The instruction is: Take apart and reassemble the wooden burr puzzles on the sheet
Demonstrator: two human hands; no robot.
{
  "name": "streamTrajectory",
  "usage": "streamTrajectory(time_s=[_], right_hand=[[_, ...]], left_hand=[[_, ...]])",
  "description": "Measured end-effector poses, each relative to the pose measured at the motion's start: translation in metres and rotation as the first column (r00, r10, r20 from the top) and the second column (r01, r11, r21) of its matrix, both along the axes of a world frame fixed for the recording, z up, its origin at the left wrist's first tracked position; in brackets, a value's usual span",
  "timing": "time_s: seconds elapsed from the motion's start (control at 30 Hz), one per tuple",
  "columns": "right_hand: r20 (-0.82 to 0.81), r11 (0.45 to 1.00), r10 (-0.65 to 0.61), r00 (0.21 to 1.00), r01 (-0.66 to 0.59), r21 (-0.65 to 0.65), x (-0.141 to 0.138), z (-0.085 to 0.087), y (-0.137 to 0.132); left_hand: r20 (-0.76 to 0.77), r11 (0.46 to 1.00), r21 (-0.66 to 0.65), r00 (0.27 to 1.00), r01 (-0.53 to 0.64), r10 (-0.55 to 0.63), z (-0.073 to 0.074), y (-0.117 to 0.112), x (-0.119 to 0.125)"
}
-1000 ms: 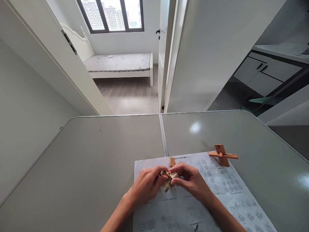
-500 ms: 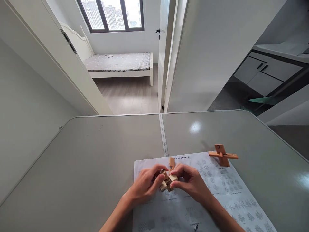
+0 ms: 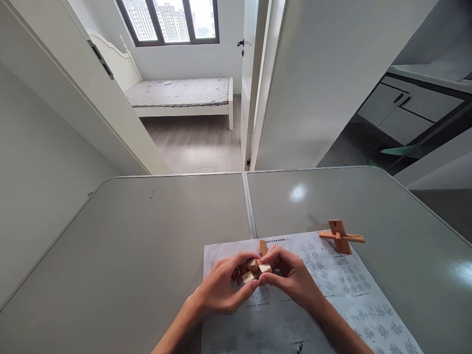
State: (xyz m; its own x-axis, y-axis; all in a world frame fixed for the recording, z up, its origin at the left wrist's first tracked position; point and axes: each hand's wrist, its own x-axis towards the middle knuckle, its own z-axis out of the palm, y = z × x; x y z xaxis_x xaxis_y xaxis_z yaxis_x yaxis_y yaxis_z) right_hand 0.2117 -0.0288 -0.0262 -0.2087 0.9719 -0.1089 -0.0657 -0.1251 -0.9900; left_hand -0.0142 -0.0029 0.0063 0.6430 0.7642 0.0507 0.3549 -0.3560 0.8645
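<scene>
Between my two hands is a small cluster of interlocking wooden puzzle pieces (image 3: 252, 265), held just above a printed sheet (image 3: 273, 314). My left hand (image 3: 224, 280) grips its left side, with the thumb stretched along the lower edge and the index finger at the top. At the right side, my right hand (image 3: 287, 270) pinches a pale block end (image 3: 265, 268) between thumb and fingers. Behind the cluster an orange-brown wooden piece (image 3: 262, 247) shows above my fingertips; whether it is joined to the cluster cannot be told. Parts of the cluster are hidden by my fingers.
A crossed assembly of orange-brown wooden pieces (image 3: 339, 237) stands at the sheet's upper right corner. The grey table (image 3: 129, 246) has a seam (image 3: 249, 206) down its middle. Beyond its far edge are an open door (image 3: 250, 88) and a bed (image 3: 180, 93).
My left thumb has moved down and right along the cluster's lower edge. The cluster has turned slightly, and my right hand keeps its pinch.
</scene>
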Motion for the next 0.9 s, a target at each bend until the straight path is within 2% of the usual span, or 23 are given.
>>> streamTrajectory(time_s=[0.2, 0.37, 0.73, 0.9], right_hand=[[-0.044, 0.999, 0.023, 0.999, -0.021, 0.029, 0.0001, 0.0018, 0.0007], [-0.001, 0.995, 0.022, 1.000, -0.022, 0.098, -0.0006, 0.0042, 0.0013], [0.114, 0.997, 0.029, 0.993, -0.037, 0.074, 0.0016, 0.0044, 0.0006], [0.091, 0.996, 0.044, 0.995, -0.050, 0.070, 0.0016, 0.0065, 0.0005]], left_hand=[[-0.017, 1.000, -0.020, 1.000, 0.004, -0.005, -0.0069, 0.0013, -0.0018], [0.010, 0.999, -0.042, 1.000, 0.000, 0.000, -0.0065, 0.0029, -0.0015], [-0.001, 0.997, -0.082, 1.000, 0.011, -0.012, -0.0087, 0.0033, -0.0026], [-0.001, 0.996, -0.083, 1.000, 0.019, -0.019, -0.0100, 0.0032, -0.0020]])
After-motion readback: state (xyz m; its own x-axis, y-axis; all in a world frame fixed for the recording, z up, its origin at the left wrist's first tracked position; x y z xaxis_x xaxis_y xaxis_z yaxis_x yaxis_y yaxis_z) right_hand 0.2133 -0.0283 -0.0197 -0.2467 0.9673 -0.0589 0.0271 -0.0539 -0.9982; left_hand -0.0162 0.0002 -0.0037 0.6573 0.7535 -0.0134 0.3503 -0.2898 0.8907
